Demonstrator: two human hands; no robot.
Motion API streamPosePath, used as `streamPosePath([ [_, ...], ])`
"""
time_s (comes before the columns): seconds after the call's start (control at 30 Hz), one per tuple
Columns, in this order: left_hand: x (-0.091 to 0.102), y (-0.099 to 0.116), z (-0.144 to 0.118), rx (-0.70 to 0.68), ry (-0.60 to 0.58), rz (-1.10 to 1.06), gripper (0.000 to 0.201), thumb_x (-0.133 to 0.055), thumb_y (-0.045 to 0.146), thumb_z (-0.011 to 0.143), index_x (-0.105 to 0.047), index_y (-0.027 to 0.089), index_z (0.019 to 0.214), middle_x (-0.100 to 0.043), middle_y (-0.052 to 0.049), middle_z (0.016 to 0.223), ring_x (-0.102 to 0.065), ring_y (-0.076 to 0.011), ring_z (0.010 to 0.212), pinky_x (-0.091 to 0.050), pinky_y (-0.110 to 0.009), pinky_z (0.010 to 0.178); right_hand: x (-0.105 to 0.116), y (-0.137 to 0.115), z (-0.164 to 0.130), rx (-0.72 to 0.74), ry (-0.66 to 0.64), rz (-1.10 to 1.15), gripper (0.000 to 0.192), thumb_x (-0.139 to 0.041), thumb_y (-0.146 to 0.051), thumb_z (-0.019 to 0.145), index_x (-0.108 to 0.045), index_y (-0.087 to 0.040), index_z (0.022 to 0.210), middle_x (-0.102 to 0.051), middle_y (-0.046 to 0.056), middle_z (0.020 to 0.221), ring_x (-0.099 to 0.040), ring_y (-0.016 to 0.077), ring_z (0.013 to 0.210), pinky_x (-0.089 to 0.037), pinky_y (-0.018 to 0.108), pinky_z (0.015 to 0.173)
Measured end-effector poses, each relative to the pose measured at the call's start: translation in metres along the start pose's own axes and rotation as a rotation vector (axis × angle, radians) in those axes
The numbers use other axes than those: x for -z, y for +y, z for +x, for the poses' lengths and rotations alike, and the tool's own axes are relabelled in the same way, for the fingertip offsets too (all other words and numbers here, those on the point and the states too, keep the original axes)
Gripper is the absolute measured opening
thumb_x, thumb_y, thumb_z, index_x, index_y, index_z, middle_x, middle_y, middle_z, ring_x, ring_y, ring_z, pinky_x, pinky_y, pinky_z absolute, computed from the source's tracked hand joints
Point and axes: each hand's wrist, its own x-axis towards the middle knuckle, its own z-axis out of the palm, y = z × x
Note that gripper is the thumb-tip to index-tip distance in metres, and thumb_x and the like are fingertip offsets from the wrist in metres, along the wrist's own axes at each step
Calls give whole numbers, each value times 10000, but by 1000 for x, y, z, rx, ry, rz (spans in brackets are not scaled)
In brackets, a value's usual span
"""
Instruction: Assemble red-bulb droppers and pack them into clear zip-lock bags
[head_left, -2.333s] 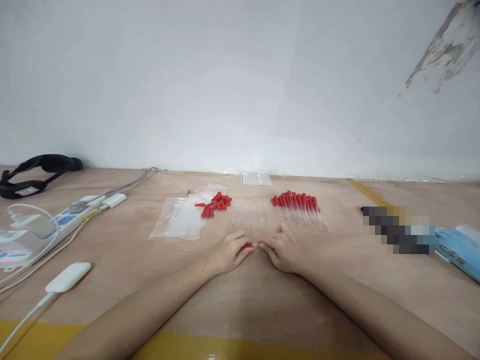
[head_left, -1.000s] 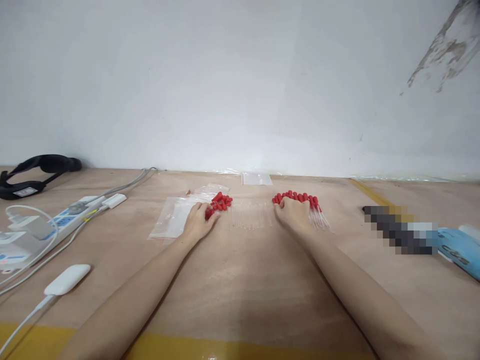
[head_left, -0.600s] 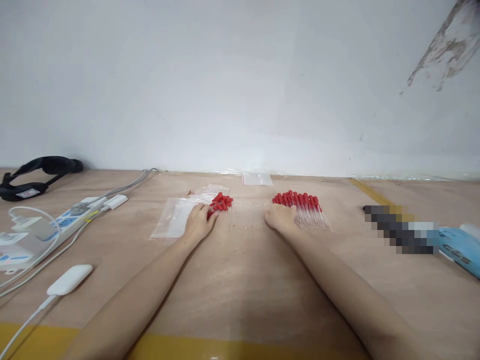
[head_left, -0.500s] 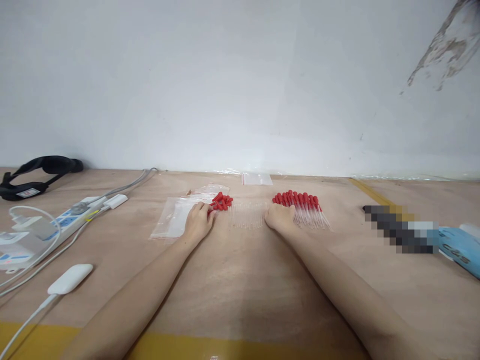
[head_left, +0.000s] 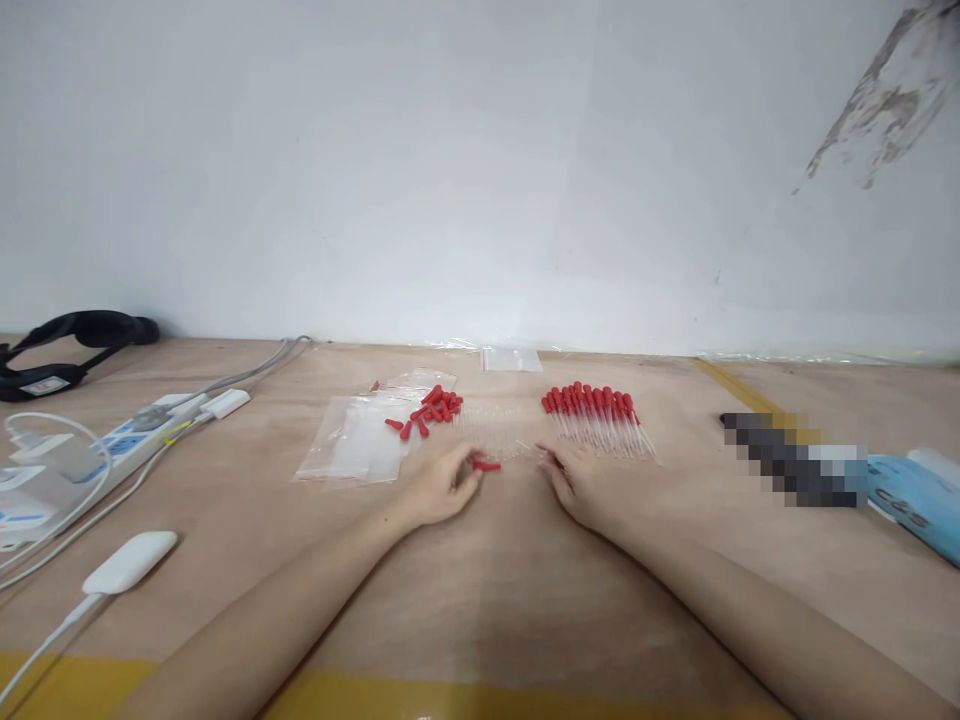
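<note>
Between the thumb and fingers of my left hand is a red rubber dropper bulb, pointing right. My right hand pinches a thin clear glass dropper tube, which points left toward the bulb; the two are apart. Behind the hands lies a row of clear glass tubes, hard to see against the wood. To its left is a loose pile of red bulbs, a few strewn toward the bags. On the right, droppers with red bulbs lie side by side, bulbs at the far end.
Clear zip bags lie left of the bulbs, another small bag by the wall. Far left are a power strip, a white charger and a black headset strap. A blue packet lies right.
My left hand has left the bulb pile and come nearer and rightward with a red bulb. My right hand has lifted a glass tube from the row and drawn it back.
</note>
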Motion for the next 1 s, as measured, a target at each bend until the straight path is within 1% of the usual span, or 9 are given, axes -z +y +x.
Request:
streamPosePath([
  [0.07, -5, 10, -4, -34, -110, -12, 277, -488, 161, 763, -544, 192, 1032, -579, -49, 924, -536, -169, 820, -439, -287, 739, 1, -2, -8, 32, -9, 5, 225, -358, -236, 878, -560, -180, 960, -634, 65, 864, -559, 166, 794, -362, 313, 740],
  [0.13, -10, 15, -6, -41, -135, -8, 261, -520, 198, 764, -583, 191, 1017, -566, -60, 945, -530, -181, 855, -433, -297, 765, 5, -6, -11, 39, -35, 9, 208, -373, -234, 871, -572, -184, 906, -630, 54, 841, -556, 153, 751, -358, 309, 727],
  [0.23, -17, 17, -5, -11, -86, -9, 181, -519, 266, 804, -646, 200, 915, -571, -52, 891, -536, -177, 839, -428, -299, 765, 11, -14, -10, 24, -73, 1, 171, -419, -251, 848, -577, -184, 838, -610, 23, 720, -532, 132, 656, -356, 296, 694],
  [0.3, -22, 16, -4, 12, -49, -46, 181, -491, 263, 832, -659, 202, 861, -582, -43, 862, -545, -164, 808, -431, -286, 744, 13, -18, -9, 22, -86, 8, 167, -436, -264, 841, -580, -186, 809, -595, 9, 668, -519, 126, 627, -354, 290, 685],
  [0.5, -26, 13, -3, 137, 26, -230, 186, -460, 268, 852, -615, 180, 904, -618, -36, 855, -562, -161, 800, -437, -272, 720, 7, -19, -11, 58, -63, 49, 186, -430, -277, 849, -585, -182, 810, -584, -1, 637, -490, 113, 582, -333, 296, 700],
  [0.63, -28, 13, -3, 188, 29, -317, 189, -464, 281, 846, -601, 179, 926, -639, -27, 873, -571, -155, 789, -440, -261, 707, 4, -20, -10, 79, -67, 69, 189, -431, -278, 851, -590, -180, 821, -600, 8, 665, -495, 112, 598, -323, 292, 695],
  [0.77, -30, 13, -4, 198, 14, -360, 205, -492, 307, 827, -598, 165, 930, -639, -29, 861, -570, -146, 756, -441, -243, 678, 3, -21, -11, 83, -67, 87, 192, -440, -287, 850, -596, -184, 806, -588, -3, 620, -479, 107, 568, -315, 289, 682],
  [0.87, -31, 12, -4, 205, 13, -366, 204, -506, 320, 816, -602, 157, 894, -630, -20, 798, -554, -134, 697, -431, -229, 636, 4, -22, -10, 99, -106, 114, 191, -430, -274, 859, -599, -192, 826, -601, -6, 651, -483, 101, 574, -309, 289, 691],
  [1.0, -29, 14, -6, 189, -8, -384, 189, -495, 298, 822, -614, 159, 868, -634, -17, 790, -556, -133, 713, -424, -225, 652, 9, -20, -7, 130, -180, 111, 197, -422, -256, 868, -606, -199, 830, -622, -1, 702, -486, 102, 592, -295, 287, 696],
])
